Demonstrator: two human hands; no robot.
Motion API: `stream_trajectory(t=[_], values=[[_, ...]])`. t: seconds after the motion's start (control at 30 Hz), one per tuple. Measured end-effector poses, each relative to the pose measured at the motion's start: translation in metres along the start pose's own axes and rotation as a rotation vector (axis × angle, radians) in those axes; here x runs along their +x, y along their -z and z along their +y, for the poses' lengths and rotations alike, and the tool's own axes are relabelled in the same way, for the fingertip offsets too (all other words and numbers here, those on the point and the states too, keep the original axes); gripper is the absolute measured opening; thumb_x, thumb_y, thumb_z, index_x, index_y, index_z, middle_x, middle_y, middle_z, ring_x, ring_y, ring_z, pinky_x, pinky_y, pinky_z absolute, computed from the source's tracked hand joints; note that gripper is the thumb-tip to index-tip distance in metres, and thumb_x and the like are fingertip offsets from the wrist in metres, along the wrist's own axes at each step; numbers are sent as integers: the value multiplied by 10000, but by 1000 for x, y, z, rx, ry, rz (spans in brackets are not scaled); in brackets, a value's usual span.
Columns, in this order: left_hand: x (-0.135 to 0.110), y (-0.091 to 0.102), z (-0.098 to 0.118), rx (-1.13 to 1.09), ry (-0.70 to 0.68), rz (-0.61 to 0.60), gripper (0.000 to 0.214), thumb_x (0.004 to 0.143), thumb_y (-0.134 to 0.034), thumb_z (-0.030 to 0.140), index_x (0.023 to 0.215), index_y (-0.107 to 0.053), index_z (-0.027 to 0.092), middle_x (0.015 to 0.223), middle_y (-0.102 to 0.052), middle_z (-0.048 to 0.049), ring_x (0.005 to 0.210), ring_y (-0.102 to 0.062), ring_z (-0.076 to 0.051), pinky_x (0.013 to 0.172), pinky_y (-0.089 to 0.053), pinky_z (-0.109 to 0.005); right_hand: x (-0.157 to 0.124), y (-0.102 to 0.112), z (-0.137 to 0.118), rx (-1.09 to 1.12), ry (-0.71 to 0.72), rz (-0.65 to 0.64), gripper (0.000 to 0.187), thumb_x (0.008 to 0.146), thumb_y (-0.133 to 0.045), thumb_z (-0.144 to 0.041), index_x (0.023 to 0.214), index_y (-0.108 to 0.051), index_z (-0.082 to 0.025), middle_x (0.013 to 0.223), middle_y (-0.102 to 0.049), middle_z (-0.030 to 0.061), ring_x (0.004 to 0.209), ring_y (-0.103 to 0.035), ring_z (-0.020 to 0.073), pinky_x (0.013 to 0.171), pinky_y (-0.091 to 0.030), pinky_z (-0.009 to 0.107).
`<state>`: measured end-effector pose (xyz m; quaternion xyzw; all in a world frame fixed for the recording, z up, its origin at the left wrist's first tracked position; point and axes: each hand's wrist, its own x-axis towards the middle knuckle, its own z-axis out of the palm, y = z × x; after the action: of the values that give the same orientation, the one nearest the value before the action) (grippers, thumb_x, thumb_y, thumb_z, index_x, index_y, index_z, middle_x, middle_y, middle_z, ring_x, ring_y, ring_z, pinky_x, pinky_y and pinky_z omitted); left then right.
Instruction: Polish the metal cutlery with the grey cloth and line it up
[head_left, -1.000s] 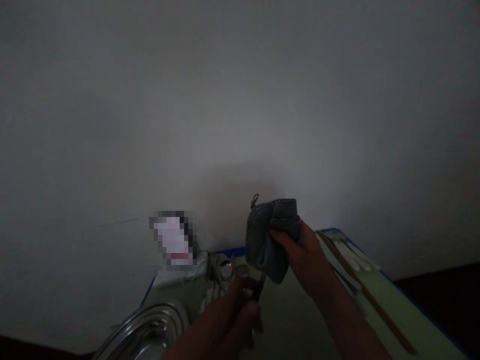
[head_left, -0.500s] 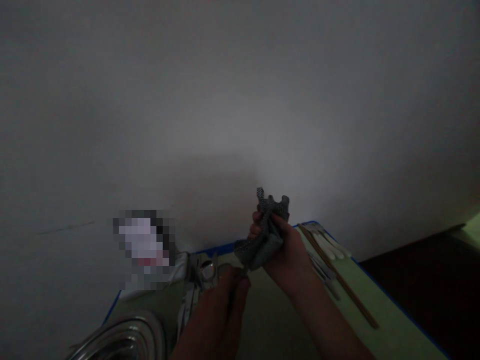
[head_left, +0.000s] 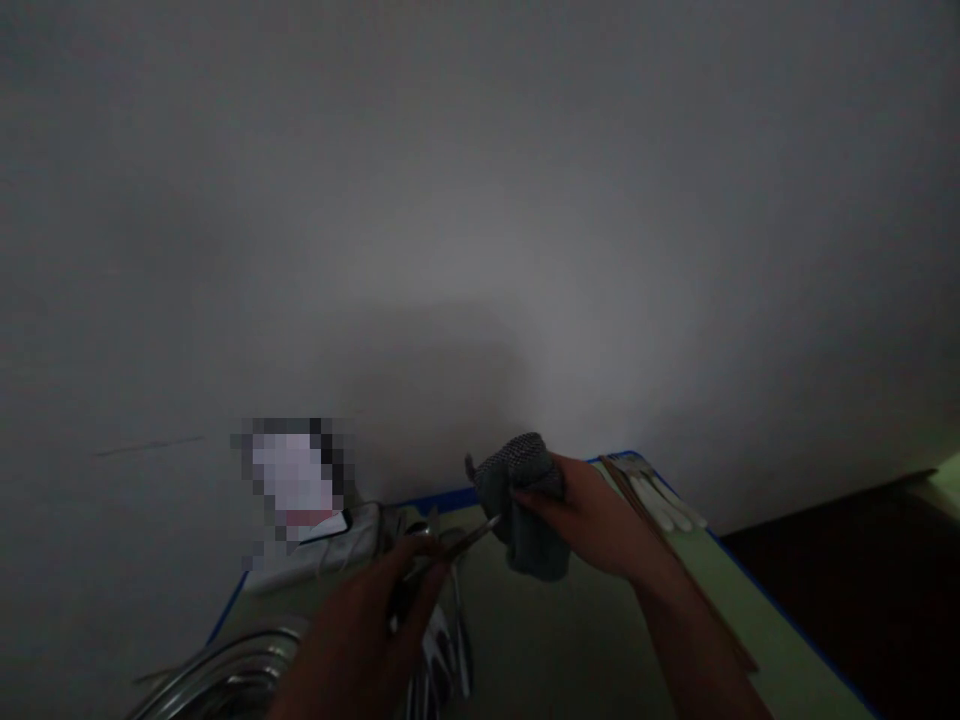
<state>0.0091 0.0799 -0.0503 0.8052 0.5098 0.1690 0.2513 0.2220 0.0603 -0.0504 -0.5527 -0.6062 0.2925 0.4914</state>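
Observation:
Between my left hand's [head_left: 375,610] thumb and fingers is a slim metal piece of cutlery [head_left: 474,536]. Its far end goes into a fold of the grey-green cloth [head_left: 536,545], so its kind does not show. My right hand [head_left: 592,510] is closed around this cloth, which has a dark patterned side and hangs down below the fingers. Both hands are above the table, the left one over a group of metal spoons and other cutlery [head_left: 439,650].
Stacked round metal dishes [head_left: 225,670] stand at the lower left. A blurred-out object [head_left: 289,475] leans behind, by a white box-like thing [head_left: 345,550]. White-handled cutlery [head_left: 667,510] and brown chopsticks [head_left: 724,630] lie on the right of the blue-edged green table [head_left: 780,640]. A wall [head_left: 480,200] rises behind.
My right hand has turned and come lower with the cloth, which now hangs down. My left hand has moved left and down, and more of the cutlery piece shows between the hands.

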Motion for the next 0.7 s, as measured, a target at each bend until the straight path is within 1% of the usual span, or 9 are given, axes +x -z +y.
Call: stream_trajectory(t=[0.13,0.23,0.33,0.4,0.47,0.53,0.57,0.63,0.7], values=[[2,6,-17,85,97,-4,368,805,-413,499,984,-621,255,809,-732,-36,708,-689,-249,629,-533,-318,-1,-26,4,-208,-61,6,266,794,-489,-220,1036,-580,-157,917,-677,118,858,-618,240,729,-441,334],[2,9,-29,123,96,8,398,770,-423,522,946,-659,254,892,-731,-56,811,-681,-282,671,-533,-343,-4,-37,5,-389,-77,-102,290,797,-455,-205,1052,-572,-130,907,-670,151,836,-615,254,692,-432,330],[2,8,-27,146,112,-32,400,747,-430,508,907,-685,244,925,-727,-67,861,-667,-307,722,-525,-387,-5,-28,7,-463,-54,-172,243,771,-481,-186,973,-611,-148,875,-675,137,827,-611,254,675,-423,320],[2,5,-16,145,122,-28,396,758,-420,486,932,-681,244,937,-724,-63,881,-661,-304,767,-510,-406,-3,-16,7,-395,-35,-140,198,765,-508,-198,915,-631,-160,831,-684,112,797,-616,243,657,-421,309],[2,-1,1,92,86,8,364,782,-413,459,938,-675,260,987,-712,-45,920,-650,-282,803,-500,-381,1,-7,4,-199,-2,-12,160,775,-530,-255,852,-642,-171,800,-693,73,765,-622,218,646,-428,289],[0,-9,20,6,-2,47,335,796,-420,454,919,-668,267,939,-718,-30,887,-656,-255,740,-519,-324,3,-7,-1,44,-2,222,209,786,-529,-347,788,-646,-174,789,-697,46,766,-625,200,659,-444,275],[-2,-14,29,-45,-46,49,325,810,-419,442,954,-656,273,939,-716,-20,861,-660,-237,703,-525,-297,3,-10,-4,163,-26,351,255,794,-512,-393,773,-647,-177,801,-700,40,787,-628,198,673,-454,271],[-6,-22,44,-132,-103,63,317,827,-407,419,976,-646,273,917,-714,-18,819,-660,-222,644,-524,-268,3,-20,-9,377,-122,530,323,802,-474,-457,815,-649,-186,876,-701,46,854,-632,204,700,-473,268],[-9,-26,52,-186,-136,43,316,833,-406,400,1017,-632,277,921,-711,-15,816,-655,-214,667,-519,-262,3,-29,-11,565,-271,584,381,793,-461,-507,922,-634,-192,973,-687,65,905,-633,215,697,-492,272]])
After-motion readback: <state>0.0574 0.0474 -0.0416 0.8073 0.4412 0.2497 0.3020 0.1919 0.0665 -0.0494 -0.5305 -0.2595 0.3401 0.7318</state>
